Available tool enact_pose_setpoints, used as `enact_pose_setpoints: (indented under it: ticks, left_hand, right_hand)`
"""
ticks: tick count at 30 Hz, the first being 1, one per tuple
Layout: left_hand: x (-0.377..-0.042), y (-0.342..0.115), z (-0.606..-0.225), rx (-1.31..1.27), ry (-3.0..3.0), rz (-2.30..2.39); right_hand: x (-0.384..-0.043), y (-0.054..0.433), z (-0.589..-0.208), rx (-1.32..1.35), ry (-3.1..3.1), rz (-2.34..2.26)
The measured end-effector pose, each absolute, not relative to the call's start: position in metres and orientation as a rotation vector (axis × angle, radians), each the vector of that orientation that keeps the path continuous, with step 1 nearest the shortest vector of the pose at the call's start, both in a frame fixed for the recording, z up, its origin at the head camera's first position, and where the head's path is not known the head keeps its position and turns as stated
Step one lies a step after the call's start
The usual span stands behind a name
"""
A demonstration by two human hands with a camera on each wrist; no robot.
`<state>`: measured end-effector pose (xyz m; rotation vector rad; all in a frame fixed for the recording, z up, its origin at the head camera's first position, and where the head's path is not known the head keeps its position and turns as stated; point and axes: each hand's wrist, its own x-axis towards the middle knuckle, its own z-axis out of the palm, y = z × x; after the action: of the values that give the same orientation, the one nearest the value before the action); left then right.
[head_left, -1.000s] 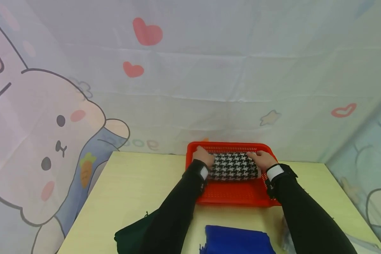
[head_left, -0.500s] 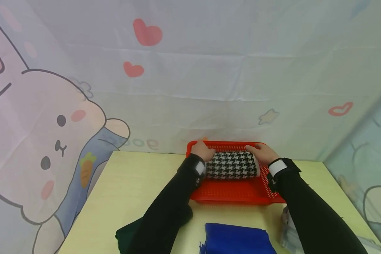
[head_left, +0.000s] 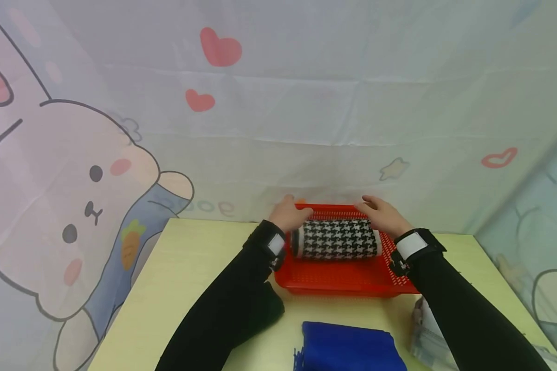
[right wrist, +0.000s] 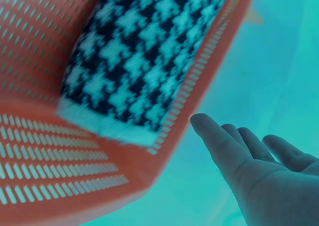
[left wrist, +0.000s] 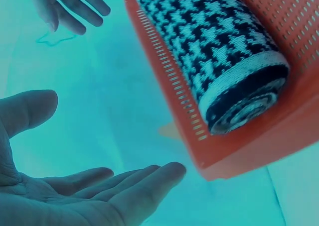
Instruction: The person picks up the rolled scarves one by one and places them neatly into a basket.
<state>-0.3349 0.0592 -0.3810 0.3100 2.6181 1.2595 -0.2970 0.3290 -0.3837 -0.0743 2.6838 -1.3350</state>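
Note:
A rolled black-and-white houndstooth scarf (head_left: pixel 339 239) lies along the back wall of a red perforated plastic basket (head_left: pixel 334 283). Its spiral end shows in the left wrist view, on the scarf (left wrist: pixel 219 52). My left hand (head_left: pixel 289 215) is over the basket's back left corner, fingers spread and apart from the roll. Over the back right my right hand (head_left: pixel 384 215) is likewise relaxed and holds nothing. In the right wrist view the fingers of the right hand (right wrist: pixel 269 171) stand just outside the basket's rim.
A folded blue fringed cloth (head_left: pixel 353 348) lies in front of the basket. Dark green cloth (head_left: pixel 266 312) is partly hidden under the left sleeve, and a pale grey folded cloth (head_left: pixel 429 337) under the right. A printed curtain (head_left: pixel 278 129) hangs behind the table (head_left: pixel 204 257).
Both hands have let go of the rolled scarf and moved up and apart toward the basket's back corners. The scarf stays in the basket, with its left end now uncovered.

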Motion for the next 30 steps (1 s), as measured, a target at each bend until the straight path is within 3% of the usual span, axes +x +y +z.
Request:
enact_pose_setpoints:
  ticks: [30]
  left_hand:
    - [-0.297,0.001,-0.360,0.412,2.604,1.319]
  right_hand:
    - [-0.277,0.283,-0.372,-0.314,2.541,-1.573]
